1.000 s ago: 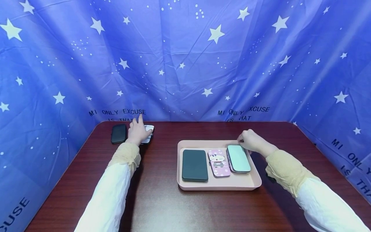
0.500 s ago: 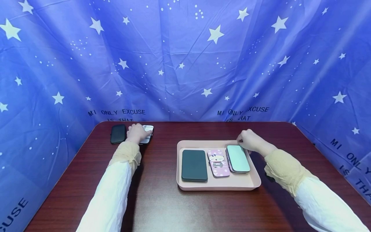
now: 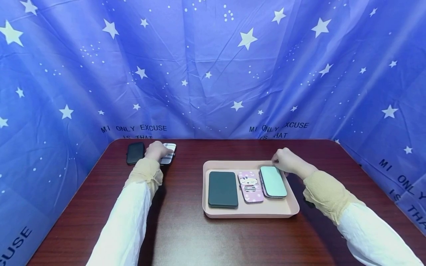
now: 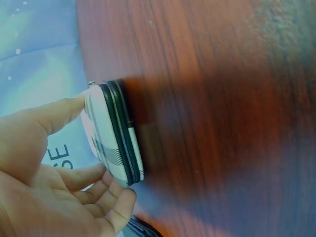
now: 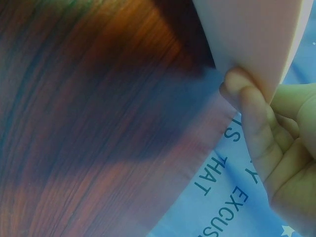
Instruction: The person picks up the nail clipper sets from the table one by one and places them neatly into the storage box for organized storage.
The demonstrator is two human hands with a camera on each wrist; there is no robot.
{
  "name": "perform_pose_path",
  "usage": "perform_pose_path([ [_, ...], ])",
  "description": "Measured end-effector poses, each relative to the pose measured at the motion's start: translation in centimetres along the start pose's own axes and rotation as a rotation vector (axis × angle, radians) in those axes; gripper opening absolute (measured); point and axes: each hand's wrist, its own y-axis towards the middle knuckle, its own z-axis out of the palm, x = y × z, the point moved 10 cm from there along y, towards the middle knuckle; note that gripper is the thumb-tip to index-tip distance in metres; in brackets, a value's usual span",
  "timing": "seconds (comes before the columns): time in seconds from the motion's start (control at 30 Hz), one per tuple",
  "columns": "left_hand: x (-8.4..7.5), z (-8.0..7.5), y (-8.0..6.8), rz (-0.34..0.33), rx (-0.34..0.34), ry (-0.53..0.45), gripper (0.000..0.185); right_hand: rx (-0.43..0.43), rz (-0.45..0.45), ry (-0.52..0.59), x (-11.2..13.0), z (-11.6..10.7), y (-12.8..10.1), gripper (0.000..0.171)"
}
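My left hand reaches to the far left of the table and grips a white striped case. The left wrist view shows that case pinched between my thumb and fingers, its edge against the wood. My right hand holds the far right rim of a pink tray. In the right wrist view, its fingers press the tray wall. A dark green case, a pink cartoon case and a mint case lie side by side in the tray.
A black case lies just left of my left hand, near the back edge. The dark wooden table is walled on three sides by a blue star-printed cloth.
My left hand's fingers, stretched out a second ago, have curled down round the striped case. The right hand and the tray have stayed where they were.
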Motion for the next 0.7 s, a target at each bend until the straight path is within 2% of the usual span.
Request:
perform_pose_path([
  [0.23, 0.25, -0.05, 0.25, -0.003, -0.033, -0.012, 0.056, 0.006, 0.018, 0.006, -0.17, 0.09, -0.02, 0.019],
  [0.5, 0.02, -0.52, 0.39, 0.052, -0.063, -0.022, 0.052, 0.006, 0.032, 0.018, -0.20, 0.09, -0.09, 0.023],
  [0.7, 0.23, -0.81, 0.41, 0.050, -0.055, -0.085, 0.058, 0.001, 0.019, 0.014, -0.08, 0.04, -0.02, 0.021],
])
